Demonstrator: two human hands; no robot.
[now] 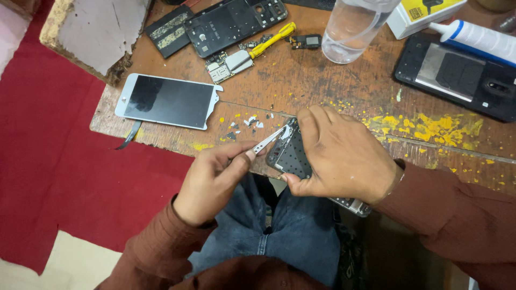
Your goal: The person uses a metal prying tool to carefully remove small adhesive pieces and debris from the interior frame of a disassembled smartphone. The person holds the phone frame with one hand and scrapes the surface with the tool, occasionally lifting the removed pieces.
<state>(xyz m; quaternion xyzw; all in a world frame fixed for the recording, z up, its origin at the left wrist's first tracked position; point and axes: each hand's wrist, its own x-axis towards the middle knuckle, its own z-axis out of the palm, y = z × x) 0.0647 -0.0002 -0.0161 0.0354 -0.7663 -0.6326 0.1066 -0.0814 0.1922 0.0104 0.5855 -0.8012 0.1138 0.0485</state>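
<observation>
Head view looks down on a scratched wooden worktop [333, 86] splashed with yellow paint, its near edge above the person's blue-jeaned lap.

At the worktop's near-left corner lies a white phone screen panel [166, 101], glass up, with a dark ribbon cable [129, 137] hanging over the edge. Behind it, toward the far edge, sit a black phone back frame [234, 22], a dark battery [171, 31], a small circuit board [230, 64] and a yellow-handled tool [274, 38]. A clear plastic container [355, 27] stands at the far middle. Toward the far-right corner are a white glue tube with a blue band [478, 38], a yellow and white box [424, 13] and a second black phone frame [457, 75]. Small white glass chips [250, 122] are scattered just beyond the hands, close to the near edge.

The right hand [344, 156] is curled, palm down, over a dark phone body [293, 156] that sticks out past the near edge; fingers press its top and the thumb grips underneath. The wrist bends inward from a rust-brown sleeve.

The left hand [212, 180] is closed in a pinch around metal tweezers [267, 140], thumb and forefinger near their rear end. The tips point up and right, meeting the phone body's upper-left corner, just beside the right forefinger.
</observation>
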